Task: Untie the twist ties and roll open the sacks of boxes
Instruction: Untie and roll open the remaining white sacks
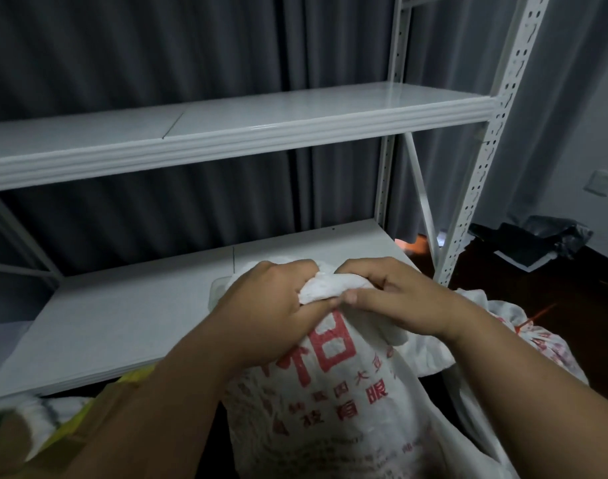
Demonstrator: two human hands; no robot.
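both hands meet at the bunched neck of a white sack (347, 392) at about 6 o'clock in the view. the left hand (271, 299) curls its fingers and thumb around the gathered cloth from the 9 o'clock side, and the right hand (395, 299) pinches the same bunch from the 3 o'clock side, thumb tips nearly touching at the front. whether a tie is under the fingers cannot be told. the sack bears red printed characters and stands between the forearms, its top leaning against the front edge of the lower shelf (123, 323).

at 4 o'clock from the grip a second sack (537, 344) lies on the dark floor, its neck bound with a red tie (527, 323). at 8 o'clock a yellow and brown box (98, 409) shows partly behind the left forearm.

the upper shelf (226, 133) of the white metal rack crosses the view at 12 o'clock, with a grey curtain (157, 46) behind it. at 2 o'clock a white wall switch (601, 183) sits on the wall, and below it dark bags (534, 240) lie on the floor.
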